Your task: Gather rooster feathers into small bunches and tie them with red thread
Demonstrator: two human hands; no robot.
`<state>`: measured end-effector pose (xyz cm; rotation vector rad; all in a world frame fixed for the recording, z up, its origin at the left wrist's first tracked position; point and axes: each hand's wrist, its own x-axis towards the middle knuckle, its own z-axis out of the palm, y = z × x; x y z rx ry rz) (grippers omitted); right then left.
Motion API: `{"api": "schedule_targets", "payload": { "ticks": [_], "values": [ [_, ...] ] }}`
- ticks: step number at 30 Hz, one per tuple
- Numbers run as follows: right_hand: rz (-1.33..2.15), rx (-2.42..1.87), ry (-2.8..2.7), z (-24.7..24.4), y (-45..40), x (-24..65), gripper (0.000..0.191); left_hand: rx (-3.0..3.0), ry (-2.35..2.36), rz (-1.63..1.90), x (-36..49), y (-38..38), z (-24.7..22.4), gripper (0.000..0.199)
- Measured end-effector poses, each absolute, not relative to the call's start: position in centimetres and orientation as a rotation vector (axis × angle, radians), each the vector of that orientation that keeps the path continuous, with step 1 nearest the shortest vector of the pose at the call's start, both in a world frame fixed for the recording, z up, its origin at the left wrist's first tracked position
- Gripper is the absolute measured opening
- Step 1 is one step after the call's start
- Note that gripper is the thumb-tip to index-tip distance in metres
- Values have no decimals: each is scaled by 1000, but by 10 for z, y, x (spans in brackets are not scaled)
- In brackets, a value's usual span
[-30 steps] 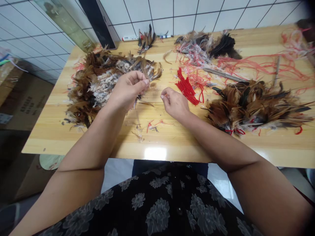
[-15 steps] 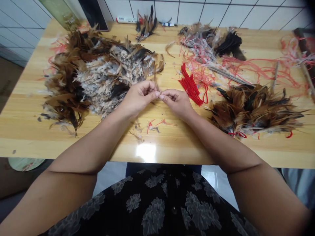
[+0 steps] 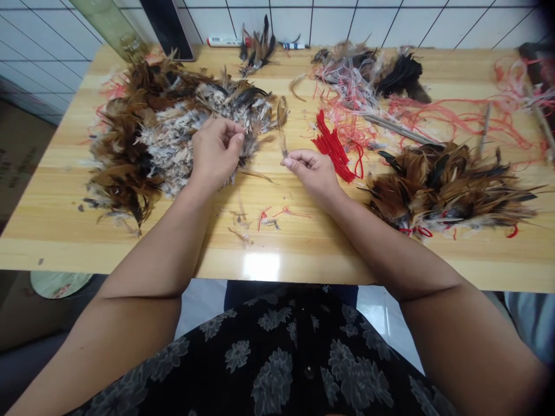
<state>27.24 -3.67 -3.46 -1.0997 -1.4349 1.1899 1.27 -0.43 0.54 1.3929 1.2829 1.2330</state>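
Pinched upright between the thumb and finger of my right hand [image 3: 314, 170] is a slender brown feather [image 3: 281, 118], held by its lower end. My left hand [image 3: 217, 150] is over the right side of a big pile of brown, black and pale fluffy feathers [image 3: 167, 136]. Its fingers are curled with the thumb against them; whether anything sits between them is hidden. A bundle of short red yarn pieces [image 3: 333, 145] lies just beyond my right hand. On the right, brown feather bunches [image 3: 442, 190] lie with bits of red yarn at their lower ends.
Tangled pink and white string [image 3: 355, 86] lies at the back beside black feathers [image 3: 401, 78] and a thin stick [image 3: 401, 128]. Two markers [image 3: 228, 41], a small feather bunch [image 3: 258, 46] and a dark phone-like slab [image 3: 167, 29] are along the tiled wall. Scraps [image 3: 266, 219] dot the front.
My left hand has parted from my right and moved left over the feather pile. My right hand stays nearly in place, holding the feather. The view has shifted slightly.
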Motion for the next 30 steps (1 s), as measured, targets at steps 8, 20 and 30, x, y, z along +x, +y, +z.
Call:
{"api": "schedule_targets", "payload": {
  "ticks": [8, 20, 30],
  "values": [
    [1246, -1081, -1393, -34, -31, 272, 53, 1782, 1541, 1160, 26, -4, 2, 33],
    [1254, -1099, -1381, -31, -31, 272, 43, 1643, 1361, 1252, 31, -16, 8, 33],
    [1236, -1085, -1414, -34, -32, 272, 65, 1117, 1012, 1133, 54, -34, 9, 50]
  ]
}}
